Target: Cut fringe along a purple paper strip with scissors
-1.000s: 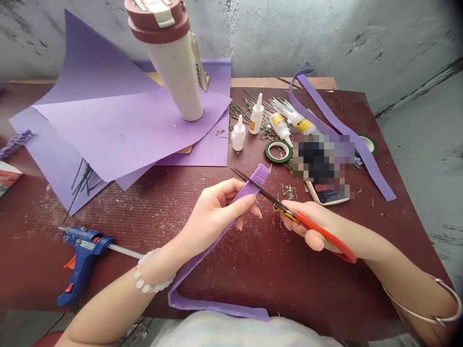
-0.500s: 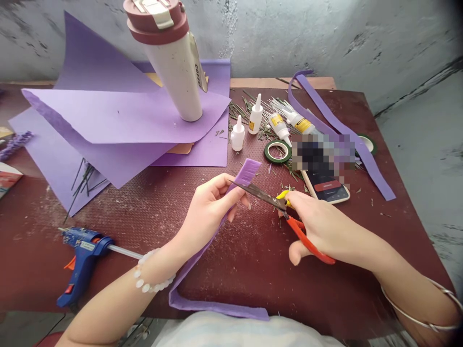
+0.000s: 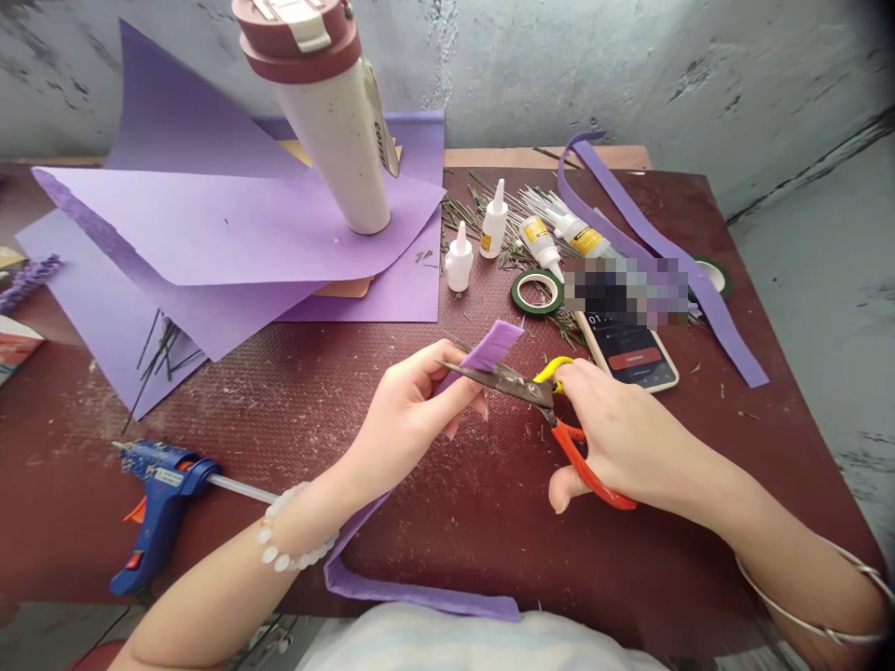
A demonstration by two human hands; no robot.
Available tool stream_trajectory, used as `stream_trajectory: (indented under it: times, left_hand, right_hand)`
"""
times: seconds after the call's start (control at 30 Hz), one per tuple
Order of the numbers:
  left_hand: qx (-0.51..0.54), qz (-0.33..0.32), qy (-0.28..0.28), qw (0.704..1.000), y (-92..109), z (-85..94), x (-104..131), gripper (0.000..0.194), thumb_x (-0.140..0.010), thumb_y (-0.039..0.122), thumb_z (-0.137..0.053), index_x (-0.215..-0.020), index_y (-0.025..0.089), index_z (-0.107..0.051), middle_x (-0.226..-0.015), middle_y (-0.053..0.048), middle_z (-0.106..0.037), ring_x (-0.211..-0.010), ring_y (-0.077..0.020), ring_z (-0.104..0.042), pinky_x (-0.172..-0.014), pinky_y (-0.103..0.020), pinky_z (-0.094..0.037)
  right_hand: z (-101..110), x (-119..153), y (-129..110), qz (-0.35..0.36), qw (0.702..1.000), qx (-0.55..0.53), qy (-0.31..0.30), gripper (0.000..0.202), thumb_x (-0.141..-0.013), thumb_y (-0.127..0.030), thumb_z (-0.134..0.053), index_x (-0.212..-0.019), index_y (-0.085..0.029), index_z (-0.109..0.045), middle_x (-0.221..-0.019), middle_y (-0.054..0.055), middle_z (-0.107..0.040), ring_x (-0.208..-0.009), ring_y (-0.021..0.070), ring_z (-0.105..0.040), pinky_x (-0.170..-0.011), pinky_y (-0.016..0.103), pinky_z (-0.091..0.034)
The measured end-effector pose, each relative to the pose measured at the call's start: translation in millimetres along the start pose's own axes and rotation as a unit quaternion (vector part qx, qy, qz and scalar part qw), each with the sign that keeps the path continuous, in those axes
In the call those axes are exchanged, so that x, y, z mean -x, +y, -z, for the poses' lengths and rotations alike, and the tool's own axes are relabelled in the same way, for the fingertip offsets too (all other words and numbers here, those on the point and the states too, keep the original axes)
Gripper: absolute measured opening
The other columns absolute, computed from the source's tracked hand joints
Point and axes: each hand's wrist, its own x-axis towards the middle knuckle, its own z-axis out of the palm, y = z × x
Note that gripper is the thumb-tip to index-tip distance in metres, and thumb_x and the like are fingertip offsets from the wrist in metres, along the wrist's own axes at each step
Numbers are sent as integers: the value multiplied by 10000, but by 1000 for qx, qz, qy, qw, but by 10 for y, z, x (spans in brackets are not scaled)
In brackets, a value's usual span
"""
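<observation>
Between thumb and fingers my left hand (image 3: pixel 419 401) pinches a long purple strip (image 3: pixel 493 345) near its upper end, which shows fine cuts along its edge. The rest of the strip hangs under my wrist and runs along the table's front edge. My right hand (image 3: pixel 615 419) grips scissors (image 3: pixel 514 380) with one red and one yellow handle. The blades are parted, one on each side of the strip, just above my left fingers.
Purple sheets (image 3: pixel 230 224) and a tumbler (image 3: pixel 336 140) stand back left; a blue glue gun (image 3: pixel 158 494) lies front left. Small glue bottles (image 3: pixel 459 259), green tape (image 3: pixel 537 294), cut stems, a phone (image 3: pixel 626 349) and more purple strips (image 3: pixel 650 210) are behind my hands.
The scissor blades have opened around the strip, where they were closed before. The strip's end has shifted slightly right and tilted.
</observation>
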Motion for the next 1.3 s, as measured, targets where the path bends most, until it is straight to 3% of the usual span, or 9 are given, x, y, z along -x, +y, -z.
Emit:
stream_trajectory:
  times: [0.23, 0.43, 0.53, 0.67, 0.87, 1.1, 1.3]
  left_hand:
    - [10, 3, -17, 1000, -11, -2, 4, 177, -972, 295, -761, -875, 183, -665, -693, 23, -712, -480, -51, -494, -481, -183, -367]
    - [3, 2, -17, 1000, -4, -16, 4, 197, -982, 288, -748, -847, 185, -648, -692, 22, -719, -482, -54, -494, -486, -188, -373]
    - [4, 8, -15, 1000, 3, -20, -4, 231, -961, 329, -780, -843, 181, -648, -689, 19, -718, -473, -53, -494, -473, -186, -367]
    - [6, 17, -10, 1000, 7, -19, -14, 282, -927, 387, -821, -844, 175, -655, -683, 16, -712, -469, -50, -489, -465, -179, -368]
    - [1, 29, -5, 1000, 35, -24, -13, 341, -889, 430, -849, -805, 173, -642, -673, 3, -709, -462, -66, -499, -463, -200, -377]
    - [-8, 39, 3, 999, 62, -33, -14, 313, -862, 382, -867, -789, 169, -649, -670, 6, -708, -469, -68, -505, -469, -200, -390]
    - [-4, 38, 4, 999, 70, -35, -16, 248, -886, 318, -826, -794, 168, -651, -670, 13, -706, -473, -62, -500, -467, -191, -399]
  right_hand:
    - [-27, 57, 6, -2, 1000, -21, -9, 857, -804, -1042, -268, -1046, -243, -460, -878, 20, -509, -688, 242, -540, -562, 357, -438]
    - [-29, 40, -4, -4, 999, -37, -4, 853, -779, -1048, -355, -1033, -241, -461, -887, 27, -529, -705, 246, -545, -574, 357, -438]
    - [-12, 23, -10, -26, 997, -67, -21, 801, -724, -1020, -564, -965, -267, -437, -850, 1, -543, -667, 230, -550, -565, 341, -427]
    - [30, -8, -37, -85, 987, -111, -78, 772, -639, -862, -844, -897, -293, -391, -675, -102, -439, -509, 162, -427, -492, 294, -314]
    - [60, -39, -66, -126, 971, -169, -112, 682, -762, -866, -730, -869, -299, -366, -609, -121, -383, -480, 157, -414, -483, 285, -283]
    - [76, -27, -65, -142, 968, -168, -123, 661, -739, -746, -845, -847, -307, -363, -570, -129, -379, -469, 166, -414, -485, 291, -292]
    - [59, -23, -72, -154, 965, -174, -119, 622, -786, -719, -809, -836, -313, -341, -547, -135, -391, -441, 158, -368, -473, 297, -281]
